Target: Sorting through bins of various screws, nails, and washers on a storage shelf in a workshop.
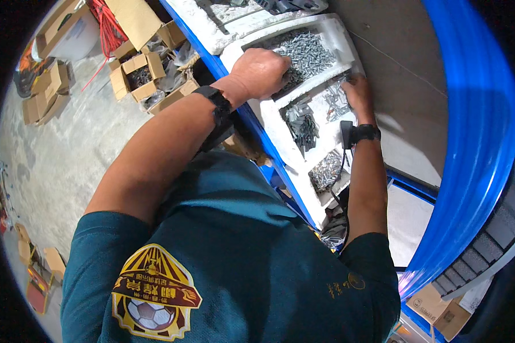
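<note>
My left hand (pixel 262 70) is curled over the near side of a white foam tray (pixel 347 40) holding a heap of small silvery screws (pixel 307 51). Its fingertips are hidden, so I cannot see what they hold. My right hand (pixel 360 96), slightly blurred, is at the far side of a neighbouring foam compartment with loose metal fasteners (pixel 338 103). Whether it grips anything is not visible. Grey metal pieces (pixel 300 113) and dark, thin fasteners (pixel 307 133) share that compartment. Closer to my body, another foam section contains mixed small metal parts (pixel 326 171).
The foam trays rest along a blue shelf edge (pixel 257 128). Cardboard boxes (pixel 143 75) of small parts stand on the concrete floor (pixel 94 141) at left, near a bundle of red cable (pixel 107 25). A large curved blue sheet (pixel 472 128) rises at right. A cable (pixel 342 171) hangs from my right wrist strap.
</note>
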